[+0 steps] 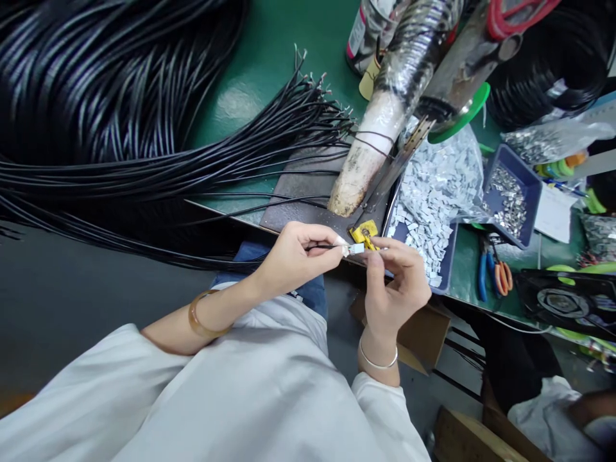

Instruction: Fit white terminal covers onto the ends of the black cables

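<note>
My left hand (308,253) is closed in a pinch round the end of a black cable (318,246). From its fingertips a small pale plastic connector (357,249) sticks out to the right, at the cable's end. Close to the connector's far side, my right hand (397,282) has its thumb and forefinger drawn together. Whatever may be between those fingers is too small to make out. Just behind the right fingertips is a small yellow fixture (364,231) at the front edge of the dark plate (293,206).
A foil-wrapped duct (370,135) slants down over the plate. Left lie bundled black cables (231,154) and a big coil (96,77). To the right are a tray of pale small pieces (423,224), a tray of metal parts (510,199), pliers (493,273) and a fan (561,301).
</note>
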`<action>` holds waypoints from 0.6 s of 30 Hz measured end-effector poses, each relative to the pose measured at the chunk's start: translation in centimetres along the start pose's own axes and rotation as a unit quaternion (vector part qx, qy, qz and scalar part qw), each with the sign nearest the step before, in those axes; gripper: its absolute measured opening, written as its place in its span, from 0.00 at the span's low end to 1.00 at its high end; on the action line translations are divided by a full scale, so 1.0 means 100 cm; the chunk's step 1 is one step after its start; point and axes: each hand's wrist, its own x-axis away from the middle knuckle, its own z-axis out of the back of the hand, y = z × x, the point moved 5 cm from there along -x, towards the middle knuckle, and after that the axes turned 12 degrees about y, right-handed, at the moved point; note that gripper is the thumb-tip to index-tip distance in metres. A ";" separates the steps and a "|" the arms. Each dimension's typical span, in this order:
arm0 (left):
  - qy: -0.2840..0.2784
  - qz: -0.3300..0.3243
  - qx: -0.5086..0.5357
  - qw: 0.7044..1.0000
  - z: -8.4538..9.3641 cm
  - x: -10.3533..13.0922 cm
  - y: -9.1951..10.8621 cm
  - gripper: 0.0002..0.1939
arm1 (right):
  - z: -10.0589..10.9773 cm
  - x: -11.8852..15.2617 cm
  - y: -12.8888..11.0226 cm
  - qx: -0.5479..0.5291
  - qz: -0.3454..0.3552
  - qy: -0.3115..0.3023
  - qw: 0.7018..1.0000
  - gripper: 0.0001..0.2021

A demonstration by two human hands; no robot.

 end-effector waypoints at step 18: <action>0.081 -0.029 -0.002 0.996 -0.001 -0.014 -0.001 0.03 | -0.015 -0.003 -0.001 0.052 0.094 -0.002 0.994 0.07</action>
